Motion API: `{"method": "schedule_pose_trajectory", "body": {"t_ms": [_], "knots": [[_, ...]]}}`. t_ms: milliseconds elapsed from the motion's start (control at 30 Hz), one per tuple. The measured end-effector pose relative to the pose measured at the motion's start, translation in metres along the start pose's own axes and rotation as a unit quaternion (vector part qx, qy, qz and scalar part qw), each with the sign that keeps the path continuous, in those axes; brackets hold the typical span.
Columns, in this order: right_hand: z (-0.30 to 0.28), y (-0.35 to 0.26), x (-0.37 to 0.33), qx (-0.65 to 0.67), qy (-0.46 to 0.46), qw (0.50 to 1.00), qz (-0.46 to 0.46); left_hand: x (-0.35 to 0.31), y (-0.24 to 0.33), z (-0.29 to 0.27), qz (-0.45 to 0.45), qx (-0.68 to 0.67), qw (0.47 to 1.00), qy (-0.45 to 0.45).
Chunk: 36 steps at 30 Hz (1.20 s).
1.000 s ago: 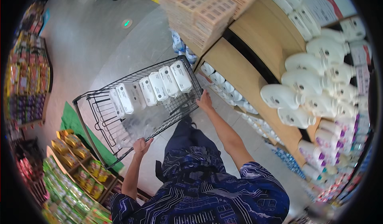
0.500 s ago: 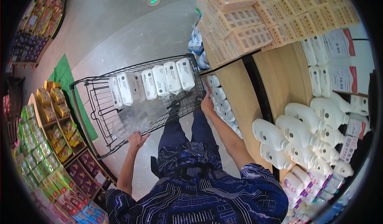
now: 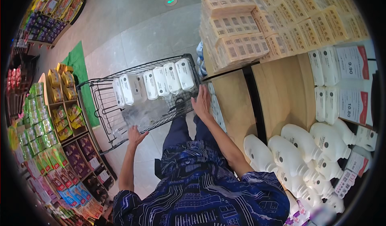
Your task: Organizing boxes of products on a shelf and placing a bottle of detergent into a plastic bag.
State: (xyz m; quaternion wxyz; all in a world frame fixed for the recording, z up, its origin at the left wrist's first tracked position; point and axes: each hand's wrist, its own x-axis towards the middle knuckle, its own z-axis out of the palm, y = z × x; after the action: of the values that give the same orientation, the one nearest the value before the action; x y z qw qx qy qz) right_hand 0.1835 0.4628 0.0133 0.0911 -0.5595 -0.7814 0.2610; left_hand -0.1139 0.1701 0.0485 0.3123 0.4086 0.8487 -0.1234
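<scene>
A black wire shopping cart [image 3: 105, 123] stands in front of me. In it a row of several white soft packs [image 3: 171, 78] stands along the far side, and a crumpled clear plastic bag [image 3: 142, 115] lies nearer to me. My left hand [image 3: 136, 136] is at the cart's near rim, thumb stretched out and fingers spread, holding nothing. At the cart's right near corner is my right hand [image 3: 202, 104], its fingers extended and thumb apart, also without anything in it. Whether either hand touches the rim I cannot tell.
To the right, a wooden shelf [image 3: 281, 97] bears stacked tan paper packs [image 3: 237, 24] and white jugs [image 3: 287, 155]. A snack rack [image 3: 74, 145] stands close on the left beside a green mat [image 3: 82, 65]. Another snack shelf [image 3: 60, 8] is at the far left.
My right hand has loosened from the cart's corner and shifted left, its fingers now extended. My left hand's fingers have opened at the rim. The shelf's jugs appear lower in view.
</scene>
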Motion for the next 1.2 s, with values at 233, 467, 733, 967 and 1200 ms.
{"method": "schedule_pose_trajectory", "body": {"t_ms": [233, 467, 733, 967, 1200], "knots": [[0.033, -0.029, 0.087, 0.137, -0.032, 0.99, -0.02, 0.081, 0.131, -0.064, 0.07, -0.183, 0.955, 0.221], [0.071, -0.029, 0.141, 0.131, -0.158, 0.968, 0.145, 0.246, 0.221, -0.069, 0.033, -0.34, 0.921, 0.188], [0.104, -0.028, 0.117, -0.013, -0.069, 0.997, 0.039, 0.284, 0.198, -0.069, 0.033, -0.265, 0.94, 0.213], [0.089, 0.003, 0.114, 0.075, -0.12, 0.987, 0.079, 0.204, 0.124, -0.102, 0.011, -0.23, 0.887, 0.4], [0.104, -0.139, 0.079, 0.218, -0.208, 0.953, -0.027, 0.179, -0.052, -0.044, -0.238, -0.147, 0.895, 0.349]]}}
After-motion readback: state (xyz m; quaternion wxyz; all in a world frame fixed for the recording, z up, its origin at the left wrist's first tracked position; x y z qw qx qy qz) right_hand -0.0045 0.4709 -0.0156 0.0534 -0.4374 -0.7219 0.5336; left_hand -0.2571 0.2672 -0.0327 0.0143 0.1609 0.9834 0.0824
